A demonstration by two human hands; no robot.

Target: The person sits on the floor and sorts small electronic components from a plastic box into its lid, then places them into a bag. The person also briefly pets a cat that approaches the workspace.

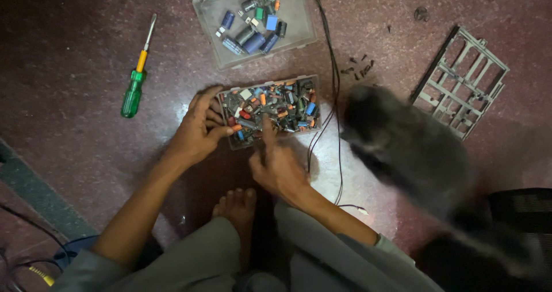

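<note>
Left hand (pixel 198 128) sits at the left end of the small clear tray (pixel 270 111), fingers curled round its short edge and thumb pressed against the near corner, gripping it in place on the floor (pixel 75 56). Right hand (pixel 276 165) comes in from below, mostly closed, forefinger stretched up over the tray's near rim and poking into the heap of small electronic parts (pixel 282 105); whether it pinches a piece is hard to tell from here, the fingertip is lost among them. The tray lies directly ahead of both hands, between them and a second one. The parts inside are a packed jumble of orange, blue, red, grey and white bits.

Beyond it, further from the person, lies a larger clear tray (pixel 256 19), tilted a little, with fewer, bigger parts: dark blue and grey cylinders, a square bright blue block, a green one. To the left, well apart from the left hand, a screwdriver (pixel 137 73) with a green and yellow handle lies shaft pointing away. A black wire (pixel 333 85) runs down just beside the small tray's right end. Right of that, a blurred dark grey furry shape (pixel 402 148), likely an animal. At upper right, a grey plastic grid frame (pixel 463 82), with a few dark screws (pixel 357 66) near it. A bare foot (pixel 236 208) rests below the hands.
</note>
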